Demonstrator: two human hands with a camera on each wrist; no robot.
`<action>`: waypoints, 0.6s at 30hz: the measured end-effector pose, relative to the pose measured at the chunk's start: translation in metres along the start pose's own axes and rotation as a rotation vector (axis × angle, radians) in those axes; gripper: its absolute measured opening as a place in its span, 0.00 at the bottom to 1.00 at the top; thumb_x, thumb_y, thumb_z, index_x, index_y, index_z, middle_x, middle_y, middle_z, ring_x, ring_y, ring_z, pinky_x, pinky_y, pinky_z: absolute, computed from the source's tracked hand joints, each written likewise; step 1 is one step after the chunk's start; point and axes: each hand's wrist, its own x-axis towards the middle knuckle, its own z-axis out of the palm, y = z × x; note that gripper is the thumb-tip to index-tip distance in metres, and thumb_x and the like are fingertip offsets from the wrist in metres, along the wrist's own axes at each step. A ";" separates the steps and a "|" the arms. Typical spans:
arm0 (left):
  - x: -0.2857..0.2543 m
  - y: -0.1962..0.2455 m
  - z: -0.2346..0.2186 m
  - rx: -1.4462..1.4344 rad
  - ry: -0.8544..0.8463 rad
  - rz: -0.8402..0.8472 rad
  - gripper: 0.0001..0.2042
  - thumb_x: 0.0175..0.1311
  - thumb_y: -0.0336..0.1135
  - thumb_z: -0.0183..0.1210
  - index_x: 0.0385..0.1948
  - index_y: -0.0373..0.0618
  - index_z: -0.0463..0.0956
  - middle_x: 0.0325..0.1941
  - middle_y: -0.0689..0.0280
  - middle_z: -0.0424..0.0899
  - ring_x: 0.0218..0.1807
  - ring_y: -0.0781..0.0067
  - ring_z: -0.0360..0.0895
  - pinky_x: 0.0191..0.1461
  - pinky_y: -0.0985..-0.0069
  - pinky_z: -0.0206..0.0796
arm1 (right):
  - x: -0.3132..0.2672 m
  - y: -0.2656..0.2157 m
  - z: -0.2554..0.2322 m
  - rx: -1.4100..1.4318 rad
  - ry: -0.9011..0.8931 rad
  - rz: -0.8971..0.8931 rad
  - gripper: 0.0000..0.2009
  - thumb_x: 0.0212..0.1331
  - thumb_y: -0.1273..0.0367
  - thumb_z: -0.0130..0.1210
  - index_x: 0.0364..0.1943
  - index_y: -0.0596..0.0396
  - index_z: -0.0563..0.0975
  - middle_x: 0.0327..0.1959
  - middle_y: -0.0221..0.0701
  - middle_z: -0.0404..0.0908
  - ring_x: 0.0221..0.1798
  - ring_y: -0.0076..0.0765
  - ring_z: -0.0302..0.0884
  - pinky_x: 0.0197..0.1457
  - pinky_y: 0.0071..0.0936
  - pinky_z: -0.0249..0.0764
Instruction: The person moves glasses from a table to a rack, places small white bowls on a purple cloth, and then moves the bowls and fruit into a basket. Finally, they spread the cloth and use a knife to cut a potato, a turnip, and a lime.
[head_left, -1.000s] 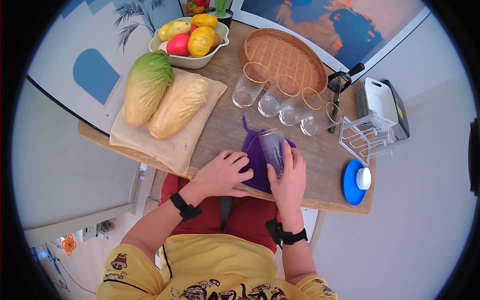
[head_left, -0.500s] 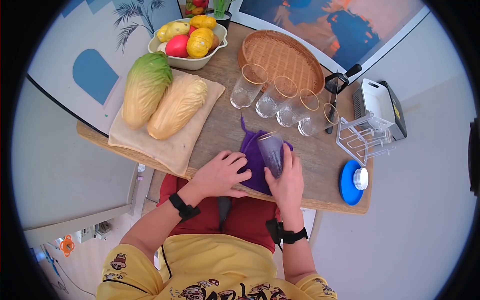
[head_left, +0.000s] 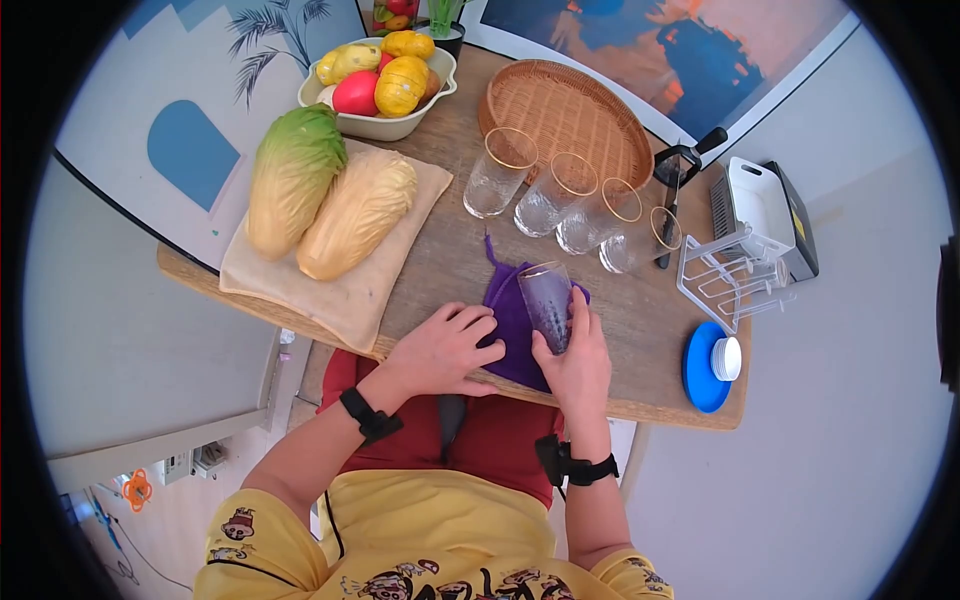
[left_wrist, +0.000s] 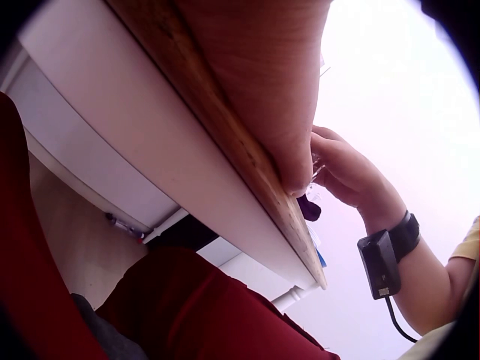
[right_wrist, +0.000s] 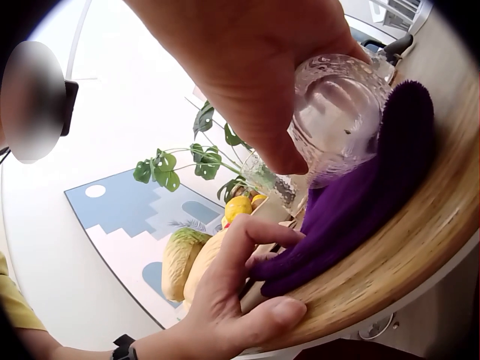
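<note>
My right hand [head_left: 582, 355] grips a clear drinking glass [head_left: 545, 305] with a gold rim, thumb on one side and fingers round the other. The glass leans over a purple cloth [head_left: 512, 350] at the table's front edge. From the right wrist view, the glass's textured base [right_wrist: 337, 112] faces the camera, close against the cloth. Beside it my left hand [head_left: 445, 350] rests at the table edge, its loosely bent fingers touching the cloth's left side and the thumb apart from them. In the left wrist view the left fingers are mostly hidden.
Several similar glasses [head_left: 500, 175] stand in a row behind the cloth, before a round wicker tray [head_left: 570, 110]. Two cabbages [head_left: 355, 215] lie on a beige pad at left, near a fruit bowl [head_left: 390, 125]. A white rack [head_left: 725, 275] and blue plate [head_left: 700, 380] stand at right.
The glass has tilted slightly in my right hand, its rim now a little lower in the head view. My left hand stays in place on the cloth.
</note>
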 end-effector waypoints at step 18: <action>0.001 0.001 -0.003 0.004 -0.004 0.001 0.26 0.53 0.60 0.67 0.43 0.49 0.78 0.49 0.60 0.76 0.62 0.56 0.72 0.63 0.59 0.66 | -0.009 -0.001 -0.005 0.143 -0.081 -0.065 0.39 0.51 0.62 0.69 0.69 0.57 0.66 0.55 0.45 0.78 0.51 0.55 0.82 0.52 0.45 0.80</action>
